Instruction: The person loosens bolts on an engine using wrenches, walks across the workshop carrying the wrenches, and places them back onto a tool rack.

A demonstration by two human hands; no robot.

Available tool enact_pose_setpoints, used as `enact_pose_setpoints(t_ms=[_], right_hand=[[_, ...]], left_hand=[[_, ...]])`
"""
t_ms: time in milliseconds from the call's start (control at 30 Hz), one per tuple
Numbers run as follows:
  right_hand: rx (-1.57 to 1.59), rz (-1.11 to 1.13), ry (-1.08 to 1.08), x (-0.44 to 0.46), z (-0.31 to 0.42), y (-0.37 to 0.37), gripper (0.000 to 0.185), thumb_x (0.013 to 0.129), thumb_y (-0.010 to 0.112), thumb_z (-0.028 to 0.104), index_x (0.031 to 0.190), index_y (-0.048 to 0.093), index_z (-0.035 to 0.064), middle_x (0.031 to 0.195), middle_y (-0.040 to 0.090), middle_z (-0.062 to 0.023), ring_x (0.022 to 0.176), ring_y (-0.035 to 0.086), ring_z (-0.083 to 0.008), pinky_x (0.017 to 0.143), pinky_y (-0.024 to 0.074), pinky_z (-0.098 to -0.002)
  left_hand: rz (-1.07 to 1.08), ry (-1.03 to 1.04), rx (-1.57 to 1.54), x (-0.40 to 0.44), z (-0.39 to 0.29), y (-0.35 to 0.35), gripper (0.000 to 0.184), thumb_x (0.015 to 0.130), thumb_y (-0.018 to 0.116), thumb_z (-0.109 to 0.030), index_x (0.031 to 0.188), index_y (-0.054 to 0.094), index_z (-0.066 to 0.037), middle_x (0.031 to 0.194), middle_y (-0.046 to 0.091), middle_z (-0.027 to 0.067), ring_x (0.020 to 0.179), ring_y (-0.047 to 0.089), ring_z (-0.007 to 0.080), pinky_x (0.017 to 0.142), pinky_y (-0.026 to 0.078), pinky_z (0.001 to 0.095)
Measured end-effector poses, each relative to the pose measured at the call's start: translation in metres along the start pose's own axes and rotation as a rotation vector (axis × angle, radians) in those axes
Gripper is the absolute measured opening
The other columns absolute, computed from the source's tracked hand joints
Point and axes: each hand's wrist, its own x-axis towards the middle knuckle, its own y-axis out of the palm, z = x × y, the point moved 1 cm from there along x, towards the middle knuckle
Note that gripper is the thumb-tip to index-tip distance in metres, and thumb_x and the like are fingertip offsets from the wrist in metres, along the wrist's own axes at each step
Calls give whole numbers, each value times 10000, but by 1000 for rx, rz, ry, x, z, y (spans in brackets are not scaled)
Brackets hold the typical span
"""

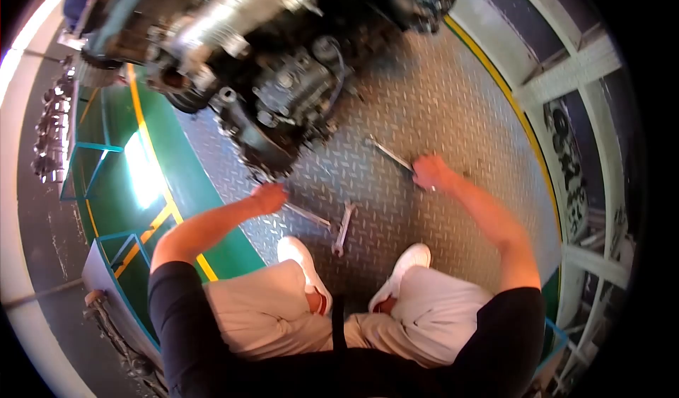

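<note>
My left hand (269, 198) is closed low beside the engine's underside. A slim metal wrench (308, 215) sticks out from that fist toward the floor, and the fingertips are partly hidden. The engine (293, 87) stands over the plate, with dark castings and a silvery cover blurred at the top. Out to the right, my right hand (429, 172) is wrapped round the near end of another long wrench (390, 152), whose far end points up and left over the floor. Between my feet and the engine lies a short open-ended wrench (344, 229).
Diamond-patterned metal plate (467, 108) covers the floor under me. Green flooring (145, 161) with yellow lines runs along the left, beside blue-framed stands (99, 147) bearing metal shafts. A pale metal rack (576, 76) borders the right side. My white shoes (304, 263) are close to the loose wrench.
</note>
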Motion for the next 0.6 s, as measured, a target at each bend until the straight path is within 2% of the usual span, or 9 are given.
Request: enact_pose_setpoints(t_ms=[33,133,267,367,433,467,533,567,600], right_hand=[[3,-12,-3,1,-2,4,272,706,570,279,792,644,32,847,617,-182,828,597,-334,723,480,-433],[101,22,15,3,-5,5,266,711,561,273,768,641,26,793,620,-188,788,604,-343,704,489,-427],[129,-26,35,2,-4,8,274,717,554,276,765,640,20,777,619,-192,772,604,-350,694,492,-425],[173,-11,40,2,2,12,285,726,546,282,780,639,18,777,620,-191,771,602,-351,712,489,-418],[398,2,138,5,6,21,314,749,532,304,775,630,7,760,615,-194,765,602,-353,717,483,-411],[407,7,135,6,8,23,314,749,532,304,775,630,7,760,615,-194,765,602,-353,717,483,-411],[667,164,202,6,14,19,335,774,520,307,763,608,-15,727,613,-174,694,607,-319,680,476,-392],[673,166,198,8,15,24,335,774,520,307,763,608,-15,727,613,-174,694,607,-319,680,476,-392],[825,178,183,9,16,30,333,783,514,300,750,594,-21,687,599,-153,638,594,-281,622,466,-380]], left_hand=[[70,-26,-33,5,1,7,268,719,534,-195,949,616,-83,1054,528,117,1043,492,283,832,444,386],[-79,74,34,3,-5,15,220,671,555,-213,832,630,-81,950,538,101,995,484,262,821,406,413],[-119,39,-47,11,-15,19,230,669,549,-207,834,618,-61,924,536,106,978,485,259,825,396,395],[-183,81,31,15,-17,10,204,671,551,-198,819,602,-66,906,543,94,978,489,240,826,393,396],[-188,131,67,21,-25,-2,188,684,548,-186,838,599,-91,882,563,60,935,512,214,835,384,365],[-257,163,60,21,-29,-10,142,672,571,-174,786,572,-90,854,567,69,895,531,218,789,412,366],[-257,216,65,29,-33,-14,150,669,580,-181,788,573,-91,835,570,65,866,540,217,773,418,354],[-266,271,73,33,-34,-17,157,666,589,-188,790,575,-93,817,574,61,836,548,216,757,423,343],[-260,271,74,37,-35,-22,157,666,589,-188,790,575,-93,817,574,61,836,548,216,757,423,343]])
